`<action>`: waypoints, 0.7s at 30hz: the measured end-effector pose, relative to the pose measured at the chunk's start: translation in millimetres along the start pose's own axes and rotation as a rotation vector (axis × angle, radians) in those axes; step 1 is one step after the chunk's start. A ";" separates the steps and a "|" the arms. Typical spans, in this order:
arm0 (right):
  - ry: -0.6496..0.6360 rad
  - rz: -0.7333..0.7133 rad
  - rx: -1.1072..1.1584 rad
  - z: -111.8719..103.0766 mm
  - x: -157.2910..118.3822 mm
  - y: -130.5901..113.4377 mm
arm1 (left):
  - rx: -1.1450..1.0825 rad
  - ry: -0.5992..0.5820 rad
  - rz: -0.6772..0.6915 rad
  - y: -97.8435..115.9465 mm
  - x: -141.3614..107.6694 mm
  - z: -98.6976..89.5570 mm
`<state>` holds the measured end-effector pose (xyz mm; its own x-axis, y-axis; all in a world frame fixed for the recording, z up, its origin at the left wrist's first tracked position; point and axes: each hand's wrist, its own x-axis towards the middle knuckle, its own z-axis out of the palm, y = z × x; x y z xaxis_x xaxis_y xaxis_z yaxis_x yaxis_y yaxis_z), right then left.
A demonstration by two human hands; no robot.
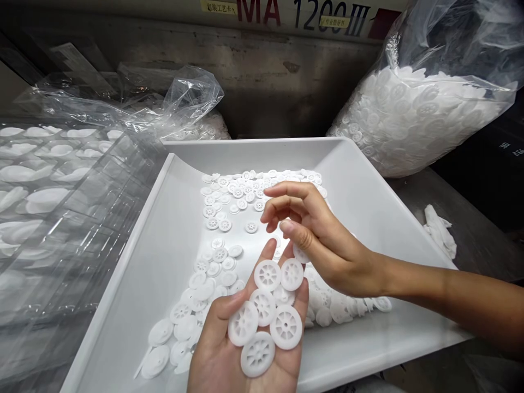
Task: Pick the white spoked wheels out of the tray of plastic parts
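1. The left hand point(213, 360) is cradling seven white plastic spoked wheels point(267, 275) palm up above the tray. Its fingers point(268, 250) are standing open, not clamped.
2. The right hand point(331, 256) is positioned just above the left hand. Its thumb and index finger are clamped on one pinched wheel point(301, 254), while the remaining fingers are curling apart.
3. A white plastic tray point(245, 147) is lying beneath both hands, and loose wheels point(216, 262) are scattering across its floor.
4. A plastic bag of wheels point(409, 120) is resting beyond the tray on the right, and a crumpled white cloth point(440, 232) is lying on the metal tabletop point(462, 245).
5. Clear plastic trays point(61, 218) are standing left of the white tray.
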<state>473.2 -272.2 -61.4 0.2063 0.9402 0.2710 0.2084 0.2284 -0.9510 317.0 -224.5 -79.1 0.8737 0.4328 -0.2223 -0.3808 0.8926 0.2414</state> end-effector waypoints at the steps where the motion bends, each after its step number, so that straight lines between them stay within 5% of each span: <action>1: -0.027 0.031 -0.063 -1.8 0.8 -1.3 | -0.002 0.018 0.007 0.1 0.2 0.1; 8: -0.219 0.333 -0.429 -10.2 0.6 -13.8 | -0.034 0.201 0.101 0.5 3.3 8.7; 15: -0.053 0.212 -0.162 -8.0 2.6 -13.5 | 0.000 0.245 0.084 -8.9 2.6 18.8; 21: -0.094 0.060 -0.429 -9.6 4.0 -16.2 | -0.002 0.414 0.044 -2.9 -0.3 6.0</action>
<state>479.8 -274.5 -43.5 0.1466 0.9720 0.1839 0.5811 0.0658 -0.8112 319.6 -227.9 -74.1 0.6608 0.4844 -0.5733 -0.4161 0.8722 0.2574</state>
